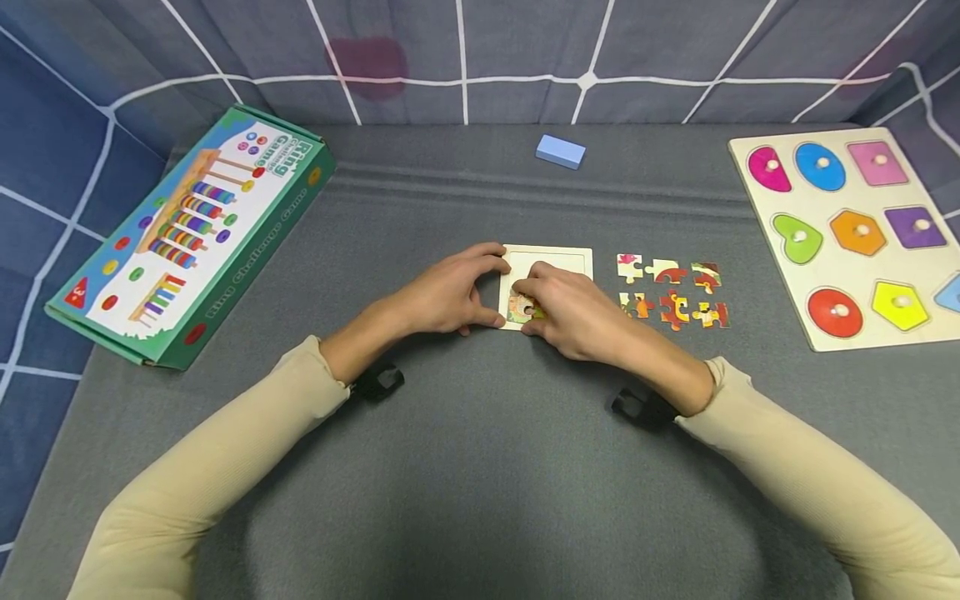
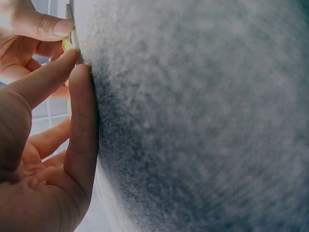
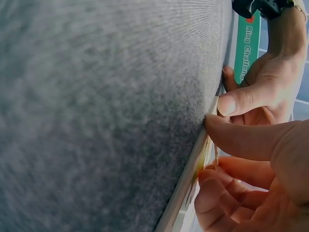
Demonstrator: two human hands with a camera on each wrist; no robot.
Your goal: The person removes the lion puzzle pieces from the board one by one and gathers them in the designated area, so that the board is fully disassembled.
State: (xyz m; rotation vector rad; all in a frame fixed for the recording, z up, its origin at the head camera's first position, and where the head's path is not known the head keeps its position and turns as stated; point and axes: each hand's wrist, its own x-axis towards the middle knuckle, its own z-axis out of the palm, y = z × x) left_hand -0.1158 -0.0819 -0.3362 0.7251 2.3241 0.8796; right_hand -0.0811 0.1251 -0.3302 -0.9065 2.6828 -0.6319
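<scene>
A small square wooden puzzle tray (image 1: 555,249) lies on the grey table in front of me. My left hand (image 1: 446,292) holds it by the left side, thumb at the near corner and forefinger at the far one. A patterned puzzle piece (image 1: 517,310) shows in the tray's near left part. Over that area my right hand (image 1: 573,312) pinches a jigsaw piece (image 1: 537,311), mostly hidden by the fingers. In the right wrist view, the right thumb (image 3: 241,137) touches the tray's near edge (image 3: 186,181). Several loose jigsaw pieces (image 1: 674,310) lie in two rows right of the tray.
A green Ring Challenge Game box (image 1: 247,275) lies at the left. Behind the tray is a blue block (image 1: 560,152). At the right lies a wooden shape board (image 1: 806,279) with knobbed coloured shapes. A dark blue checked cloth (image 1: 525,50) hangs along the back.
</scene>
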